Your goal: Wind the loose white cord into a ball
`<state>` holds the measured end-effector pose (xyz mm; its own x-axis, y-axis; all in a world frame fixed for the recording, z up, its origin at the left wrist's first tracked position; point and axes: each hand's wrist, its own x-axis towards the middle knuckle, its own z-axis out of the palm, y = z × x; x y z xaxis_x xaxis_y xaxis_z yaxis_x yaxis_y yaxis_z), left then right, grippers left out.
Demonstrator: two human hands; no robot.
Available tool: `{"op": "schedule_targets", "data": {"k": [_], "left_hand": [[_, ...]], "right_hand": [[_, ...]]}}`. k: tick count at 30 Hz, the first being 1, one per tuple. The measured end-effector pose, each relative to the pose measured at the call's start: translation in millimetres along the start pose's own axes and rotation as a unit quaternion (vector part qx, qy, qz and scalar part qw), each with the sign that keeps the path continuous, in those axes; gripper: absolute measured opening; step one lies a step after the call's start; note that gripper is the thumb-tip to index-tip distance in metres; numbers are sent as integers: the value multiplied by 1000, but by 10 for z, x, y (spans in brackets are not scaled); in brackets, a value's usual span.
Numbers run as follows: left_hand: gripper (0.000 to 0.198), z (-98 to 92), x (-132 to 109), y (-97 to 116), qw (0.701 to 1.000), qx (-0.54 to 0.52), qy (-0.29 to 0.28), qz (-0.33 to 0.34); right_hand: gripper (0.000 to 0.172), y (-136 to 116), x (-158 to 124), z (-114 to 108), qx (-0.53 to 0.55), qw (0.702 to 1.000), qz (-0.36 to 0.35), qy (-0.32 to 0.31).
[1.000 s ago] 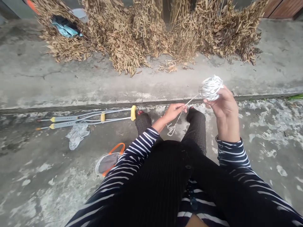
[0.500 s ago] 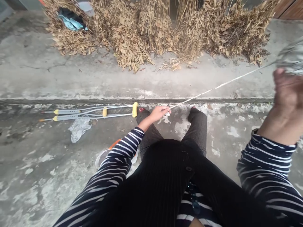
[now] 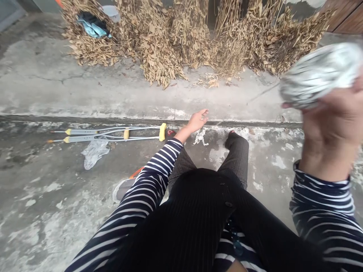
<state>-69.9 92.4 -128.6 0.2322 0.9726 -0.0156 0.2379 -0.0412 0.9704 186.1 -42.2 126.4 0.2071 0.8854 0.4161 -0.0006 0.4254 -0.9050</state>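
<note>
At the right, my right hand [image 3: 334, 113] is closed around a large ball of white string [image 3: 320, 73], lifted well above the ground and blurred at its edges. A thin strand [image 3: 263, 93] trails from the ball toward the lower left, too smeared to follow along its whole length. Near the middle, my left hand [image 3: 197, 121] reaches over the step's edge with its fingers apart, and I see nothing in it. Just below that hand a small tangle of white string [image 3: 200, 138] lies on the concrete between my feet.
A pair of crutches with yellow pads [image 3: 162, 132] lies at the left, a crumpled clear plastic bag [image 3: 95, 153] beside them. Along the raised concrete step [image 3: 113, 94] stand bundles of dried plants [image 3: 159, 49]. A black and light-blue cloth [image 3: 93, 25] rests on them.
My left hand has let go of the string and risen slightly, its fingers spreading. The taut line has gone slack or blurred. My right hand has brought the ball further into view.
</note>
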Motion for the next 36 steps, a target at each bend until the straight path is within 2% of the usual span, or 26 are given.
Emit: {"op": "schedule_targets", "data": {"k": [2, 4, 6, 8, 9, 12, 15, 18, 22, 24, 27, 31, 34, 36], "left_hand": [[55, 203, -31, 211, 996, -68, -31, 49], [57, 400, -109, 467, 984, -138, -76, 86], [46, 552, -223, 698, 970, -195, -105, 100], [33, 631, -361, 846, 965, -219, -109, 99], [34, 641, -435, 883, 965, -217, -109, 95], [43, 571, -651, 881, 970, -186, -137, 74], [40, 428, -810, 816, 967, -155, -197, 53], [33, 300, -882, 789, 961, -149, -229, 30], [21, 212, -894, 792, 950, -179, -257, -5], [20, 178, -899, 787, 945, -196, -260, -21], [22, 83, -919, 781, 936, -213, -274, -57], [26, -123, -920, 808, 923, -238, -291, -77], [27, -255, -870, 830, 929, -261, -255, -67], [27, -309, -810, 819, 939, -263, -212, -67]], "right_hand": [[42, 157, -2, 266, 15, 998, 37, -57], [44, 338, -10, 444, 38, 992, 98, -76], [46, 491, 1, 536, 24, 988, 125, -86], [48, 594, 44, 553, -12, 988, 118, -94], [50, 633, 76, 539, -29, 989, 108, -94], [53, 790, 190, 429, -63, 992, 75, -83], [53, 1105, 272, 272, -103, 991, 55, -58], [57, 1498, 286, 150, -160, 984, 61, -45], [63, 1799, 254, 123, -296, 955, -10, -15], [62, 1830, 236, 136, -336, 940, -35, -35], [57, 1878, 190, 121, -339, 934, -52, -100], [50, 2093, 12, 46, -335, 933, -30, -130], [50, 2245, -213, 33, -326, 934, 13, -146], [52, 2276, -367, 61, -303, 934, 53, -180]]}}
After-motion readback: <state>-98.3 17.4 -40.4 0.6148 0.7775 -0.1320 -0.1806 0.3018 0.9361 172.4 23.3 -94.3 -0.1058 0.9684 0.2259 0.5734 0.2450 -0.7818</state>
